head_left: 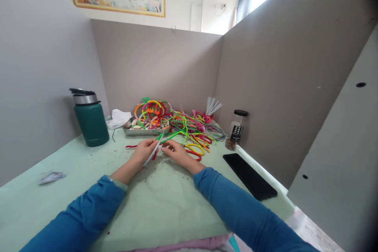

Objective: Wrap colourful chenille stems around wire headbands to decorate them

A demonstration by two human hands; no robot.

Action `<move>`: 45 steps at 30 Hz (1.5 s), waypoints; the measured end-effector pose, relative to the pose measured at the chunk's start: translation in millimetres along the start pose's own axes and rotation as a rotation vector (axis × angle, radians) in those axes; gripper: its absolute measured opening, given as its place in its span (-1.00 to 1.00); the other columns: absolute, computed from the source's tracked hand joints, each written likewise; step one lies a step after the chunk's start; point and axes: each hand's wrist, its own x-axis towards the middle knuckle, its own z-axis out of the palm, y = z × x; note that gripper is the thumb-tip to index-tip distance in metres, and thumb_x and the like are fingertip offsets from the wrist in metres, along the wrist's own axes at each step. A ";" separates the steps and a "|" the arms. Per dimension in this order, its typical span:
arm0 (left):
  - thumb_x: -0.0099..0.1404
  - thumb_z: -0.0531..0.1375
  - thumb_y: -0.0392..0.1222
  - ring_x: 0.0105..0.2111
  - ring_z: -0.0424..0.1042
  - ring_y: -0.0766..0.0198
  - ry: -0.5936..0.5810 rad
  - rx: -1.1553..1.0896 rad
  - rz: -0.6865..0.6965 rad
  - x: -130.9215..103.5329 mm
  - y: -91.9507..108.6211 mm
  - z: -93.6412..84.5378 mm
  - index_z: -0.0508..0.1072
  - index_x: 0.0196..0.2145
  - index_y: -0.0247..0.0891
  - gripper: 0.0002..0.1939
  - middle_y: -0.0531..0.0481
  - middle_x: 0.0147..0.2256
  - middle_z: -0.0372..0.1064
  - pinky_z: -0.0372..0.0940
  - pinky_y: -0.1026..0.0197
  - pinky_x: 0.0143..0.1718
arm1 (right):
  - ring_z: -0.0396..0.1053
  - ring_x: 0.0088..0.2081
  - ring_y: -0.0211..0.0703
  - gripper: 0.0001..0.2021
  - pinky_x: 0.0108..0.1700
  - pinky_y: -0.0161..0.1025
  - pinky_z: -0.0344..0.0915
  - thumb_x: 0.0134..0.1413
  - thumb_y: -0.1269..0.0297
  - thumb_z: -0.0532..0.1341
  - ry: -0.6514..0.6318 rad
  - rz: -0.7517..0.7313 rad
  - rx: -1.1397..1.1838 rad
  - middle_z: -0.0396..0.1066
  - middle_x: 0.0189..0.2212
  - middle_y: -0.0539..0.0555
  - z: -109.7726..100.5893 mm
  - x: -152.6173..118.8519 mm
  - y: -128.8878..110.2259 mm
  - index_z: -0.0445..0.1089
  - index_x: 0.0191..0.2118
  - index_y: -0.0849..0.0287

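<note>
My left hand (143, 152) is closed on a thin white strip (154, 149), which slants up and to the right past the fingers. Close beside it, my right hand (176, 152) has its thumb and fingers pinched near the strip; what lies between them is too small to make out. Red and green pipe cleaners (171, 136) show around and behind both hands. Beyond them a metal tray (147, 131) holds round wooden slices and bent, colourful pipe-cleaner shapes.
A green bottle (91, 122) stands at the left. Tangled pipe cleaners (189, 124) lie behind the hands. To the right are a jar (235, 130) and a black phone (249, 176). A small packet (52, 178) lies at the left. Grey partitions enclose the table.
</note>
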 end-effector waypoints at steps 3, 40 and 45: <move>0.09 0.15 0.14 -0.80 0.06 0.46 -0.028 -0.077 -0.057 -0.8 -0.5 0.6 0.31 -0.55 -0.27 -0.62 0.16 -0.76 0.16 -0.05 0.35 -0.74 | 0.28 -0.45 -0.29 -0.82 -0.38 -0.33 0.20 0.07 0.20 0.16 -0.031 0.051 0.079 0.35 -0.43 0.01 -1.1 -1.1 -5.9 0.38 -0.27 0.21; 0.11 0.13 0.12 -0.83 0.00 0.46 -0.235 -0.192 -0.127 -0.4 -7.2 4.8 0.30 -0.49 -0.26 -0.65 0.22 -0.77 0.07 -0.06 0.35 -0.78 | 0.19 -0.62 -0.34 -0.81 -0.52 -0.35 0.16 0.03 0.23 0.18 0.075 0.220 0.285 0.31 -0.60 -0.03 -0.8 1.4 -2.0 0.43 -0.34 0.25; 0.14 0.12 0.12 -0.83 0.01 0.45 -0.241 -0.189 -0.115 1.3 -10.7 4.3 0.27 -0.53 -0.25 -0.64 0.22 -0.79 0.04 -0.05 0.35 -0.78 | 0.19 -0.61 -0.34 -0.81 -0.51 -0.34 0.15 0.02 0.23 0.18 0.070 0.213 0.287 0.34 -0.57 -0.01 -1.5 1.2 -3.2 0.44 -0.34 0.25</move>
